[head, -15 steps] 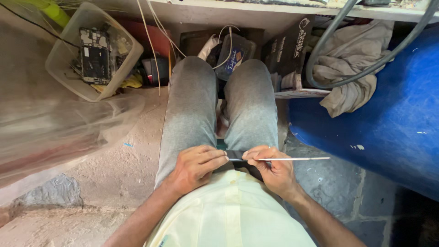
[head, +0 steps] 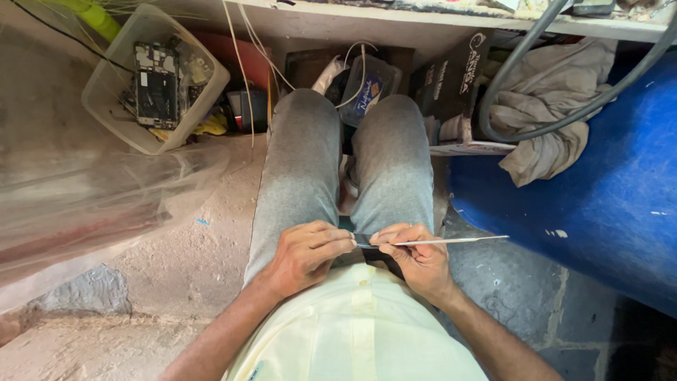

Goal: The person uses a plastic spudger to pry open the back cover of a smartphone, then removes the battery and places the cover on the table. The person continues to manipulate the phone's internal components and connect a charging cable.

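I sit with my grey-trousered knees pointing away, and both hands rest in my lap. My left hand (head: 305, 255) grips a small dark flat device (head: 363, 242), mostly hidden between the fingers. My right hand (head: 417, 259) pinches a thin metal tool (head: 451, 241) that sticks out to the right, its tip meeting the edge of the device. The two hands almost touch over the device.
A clear plastic tub (head: 116, 116) with circuit boards stands at the far left. Clear plastic sheeting (head: 92, 204) lies left of my legs. A blue barrel (head: 599, 197) fills the right, with a crumpled cloth (head: 543, 134) and grey hoses (head: 536, 127) above it. Boxes and cables crowd the space beyond my knees.
The hands hold nearly the same pose; the tool tip has shifted slightly along the device's edge.
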